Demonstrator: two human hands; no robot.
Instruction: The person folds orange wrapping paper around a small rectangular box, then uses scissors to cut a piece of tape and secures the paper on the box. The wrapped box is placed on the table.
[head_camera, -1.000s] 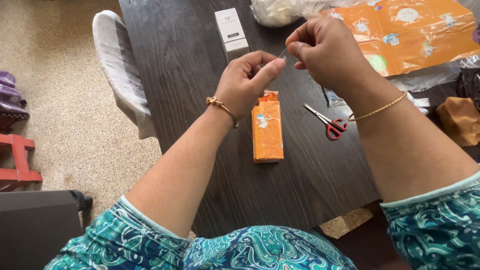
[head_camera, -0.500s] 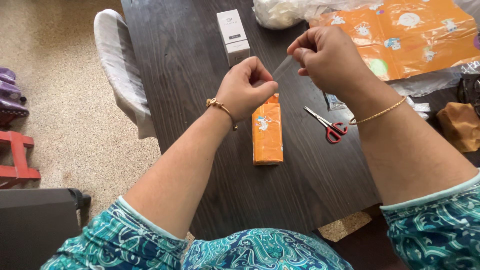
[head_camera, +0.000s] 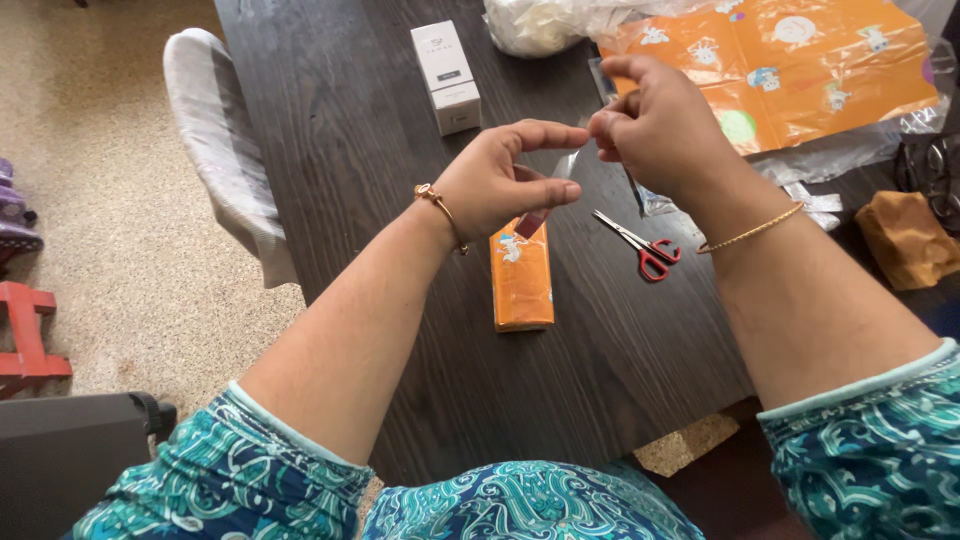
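Observation:
My left hand (head_camera: 492, 183) and my right hand (head_camera: 662, 125) are raised above a dark wooden table (head_camera: 350, 140), stretching a short strip of clear tape (head_camera: 566, 165) between them. The right hand pinches the strip's upper end between thumb and forefinger. The left hand holds the lower end, and a small dark red thing (head_camera: 531, 223), partly hidden, shows under its thumb. Below the left hand, a box wrapped in orange cartoon-print paper (head_camera: 521, 285) lies flat on the table. Both wrists wear thin gold bracelets.
Red-handled scissors (head_camera: 640, 246) lie right of the wrapped box. A white carton (head_camera: 445, 75) stands at the back, beside a white plastic bag (head_camera: 540, 22) and a sheet of orange wrapping paper (head_camera: 800, 60). A brown lump (head_camera: 905, 238) is far right. A padded chair (head_camera: 215, 140) stands left.
Both hands have shifted a little; the left forefinger and thumb have spread apart along the tape, and the dark red thing now shows below the thumb. The view moved slightly left.

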